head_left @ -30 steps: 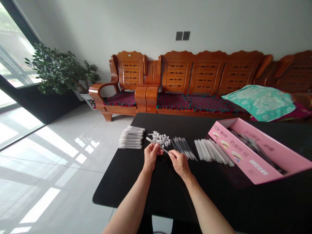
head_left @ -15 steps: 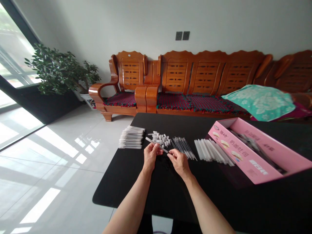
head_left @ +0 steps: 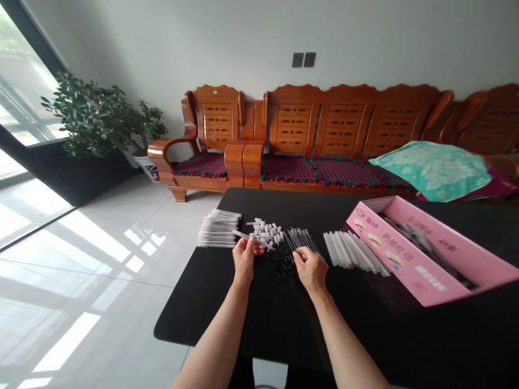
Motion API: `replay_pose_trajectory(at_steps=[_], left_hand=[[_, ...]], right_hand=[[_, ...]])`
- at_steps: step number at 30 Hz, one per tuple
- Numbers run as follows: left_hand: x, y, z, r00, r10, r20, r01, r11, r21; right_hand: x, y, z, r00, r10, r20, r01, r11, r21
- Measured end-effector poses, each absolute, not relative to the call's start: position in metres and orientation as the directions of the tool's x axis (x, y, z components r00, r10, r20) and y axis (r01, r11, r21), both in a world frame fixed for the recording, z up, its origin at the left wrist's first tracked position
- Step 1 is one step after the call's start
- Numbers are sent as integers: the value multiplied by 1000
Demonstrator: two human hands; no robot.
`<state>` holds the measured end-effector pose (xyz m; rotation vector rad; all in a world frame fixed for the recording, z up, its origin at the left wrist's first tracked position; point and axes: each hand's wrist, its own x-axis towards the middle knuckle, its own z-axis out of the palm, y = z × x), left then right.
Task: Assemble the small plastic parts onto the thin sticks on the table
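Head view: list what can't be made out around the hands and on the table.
All in the head view:
Whether the right hand grips a thin rod: its fingers overlap the bundle, and the contact is too small.
Part of the white tube: covered by the left hand.
Count of the black pieces: too small, dark on dark.
Floor of the pink box: hidden by its near wall and dark contents.
Right end of the black table: cut off by the picture's edge.

A black table (head_left: 206, 308) is seen across the lower centre and right. Near the frame's centre, pale sticks (head_left: 220, 229), white caps (head_left: 265, 229), black pieces (head_left: 280, 265) and thin rods (head_left: 302, 239) are laid; at right, translucent tubes (head_left: 352, 251) and 1 pink box (head_left: 399, 259) are placed.
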<state>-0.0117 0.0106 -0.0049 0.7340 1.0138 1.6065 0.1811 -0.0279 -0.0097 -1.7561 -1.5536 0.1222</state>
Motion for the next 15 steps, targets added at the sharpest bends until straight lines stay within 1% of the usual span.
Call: replay_pose_trajectory(at_steps=[3, 5, 8, 11, 15], left_hand=[[-12, 10, -5, -252, 967, -29, -448, -90, 890], [-12, 10, -4, -248, 968, -24, -449, -92, 889], [-11, 10, -4, -242, 970, -20, -448, -93, 889], [-10, 10, -3, -237, 971, -21, -444, -89, 891], [-9, 9, -2, -234, 972, -22, -443, -86, 892]], right_hand=[[185, -27, -9, 338, 857, 388, 829, -76, -554], [187, -28, -9, 357, 855, 377, 836, -112, -537], [187, -29, -9, 282, 882, 378, 865, -63, -498], [183, -30, -9, 165, 910, 379, 910, 8, -415], [175, -30, -9, 87, 940, 330, 950, 22, -313]])
